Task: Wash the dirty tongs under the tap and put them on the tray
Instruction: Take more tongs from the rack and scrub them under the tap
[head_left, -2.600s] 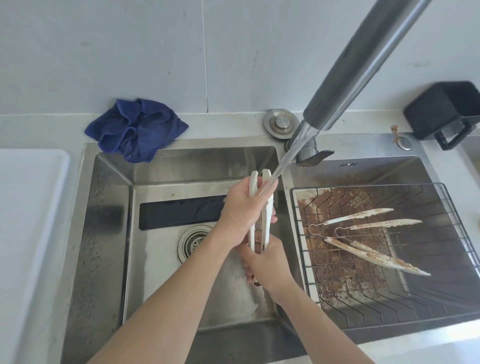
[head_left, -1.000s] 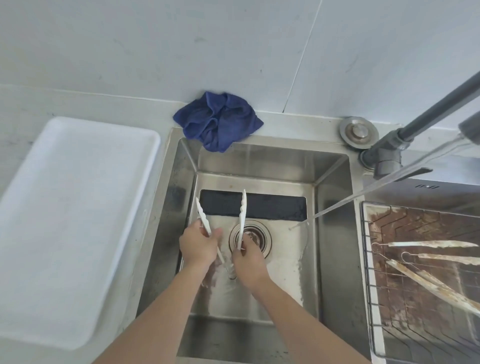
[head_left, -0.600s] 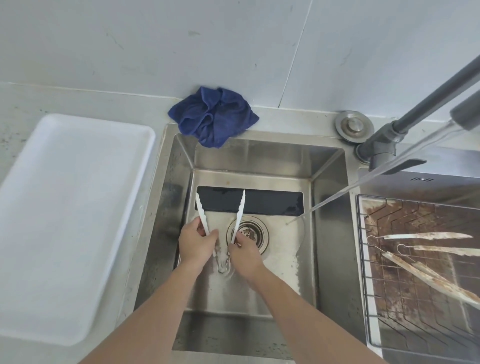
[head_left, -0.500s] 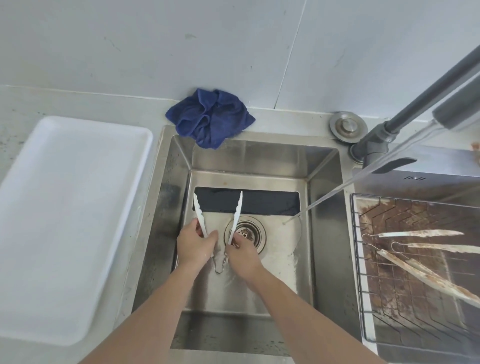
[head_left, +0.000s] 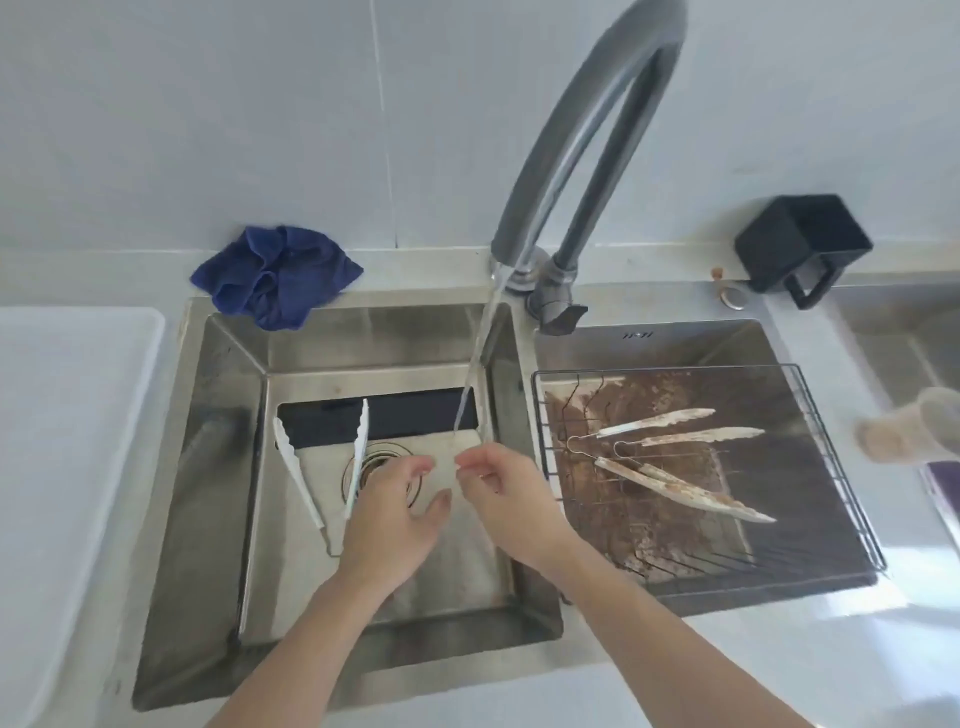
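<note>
Hands (head_left: 387, 519) now off seemingly clean tongs (head_left: 322, 467)

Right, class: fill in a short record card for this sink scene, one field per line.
Clean tongs: white tongs lying spread in the left sink
Dirty tongs: two pairs on the wire rack
Tap: running into left sink
Left hand: holds nothing, fingers relaxed
Right hand: holds nothing, loosely curled
Tray: white, left of sink
Cloth: blue, behind sink
</note>
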